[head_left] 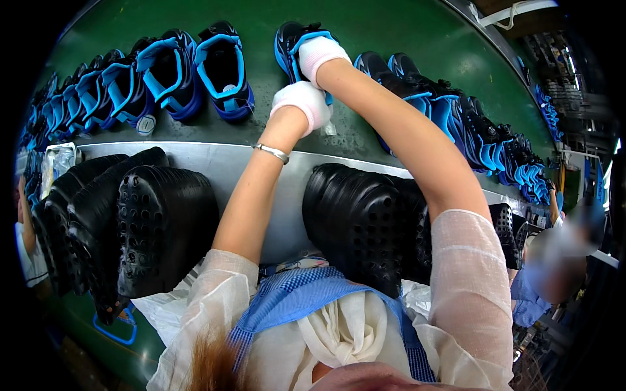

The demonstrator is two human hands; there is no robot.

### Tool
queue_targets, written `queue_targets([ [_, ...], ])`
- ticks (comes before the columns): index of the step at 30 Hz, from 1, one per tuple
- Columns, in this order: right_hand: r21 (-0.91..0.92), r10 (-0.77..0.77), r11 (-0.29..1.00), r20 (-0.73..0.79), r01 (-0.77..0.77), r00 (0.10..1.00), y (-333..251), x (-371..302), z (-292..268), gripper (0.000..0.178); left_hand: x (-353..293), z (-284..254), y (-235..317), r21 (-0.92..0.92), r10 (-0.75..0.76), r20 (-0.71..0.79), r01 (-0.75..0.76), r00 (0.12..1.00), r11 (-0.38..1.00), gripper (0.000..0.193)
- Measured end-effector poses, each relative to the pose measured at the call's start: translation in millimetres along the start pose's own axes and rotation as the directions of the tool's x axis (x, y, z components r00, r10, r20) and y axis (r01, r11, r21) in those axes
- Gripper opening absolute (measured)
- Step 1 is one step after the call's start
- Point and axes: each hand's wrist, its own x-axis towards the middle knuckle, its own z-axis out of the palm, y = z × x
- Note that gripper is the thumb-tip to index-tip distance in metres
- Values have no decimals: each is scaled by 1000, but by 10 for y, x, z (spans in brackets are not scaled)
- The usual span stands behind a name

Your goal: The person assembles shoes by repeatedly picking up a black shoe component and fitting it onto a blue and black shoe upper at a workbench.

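Note:
A black and blue sports shoe (pixel 283 49) stands on the green work surface (pixel 287 140) in front of me, toe pointing away. My right hand (pixel 322 53), in a white glove with a pink cuff, is closed over the shoe's opening, its fingertips hidden. Nearer to me, my gloved left hand (pixel 302 104) is wrapped about the heel end, with its fingers out of sight. A small pale scrap (pixel 329 128) shows beside the left hand. Whether anything else is inside the shoe is hidden.
Rows of similar shoes stand to the left (pixel 225 72) and right (pixel 430 91). Along the metal ledge (pixel 261 215) rest nested stacks of black perforated sole-shaped pieces, left (pixel 166 225) and right (pixel 355 225). Another person (pixel 548 267) is at the far right.

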Motion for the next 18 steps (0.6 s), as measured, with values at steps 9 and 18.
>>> queue_targets([
  [9,78,-30,996,-129,40,991,38,79,64,30,62,77,-2,21,39,-63,-38,997,999,46],
  [18,171,-215,962,-9,214,976,325,-1014,-570,40,-8,34,67,-149,-87,33,91,996,985,43],
])
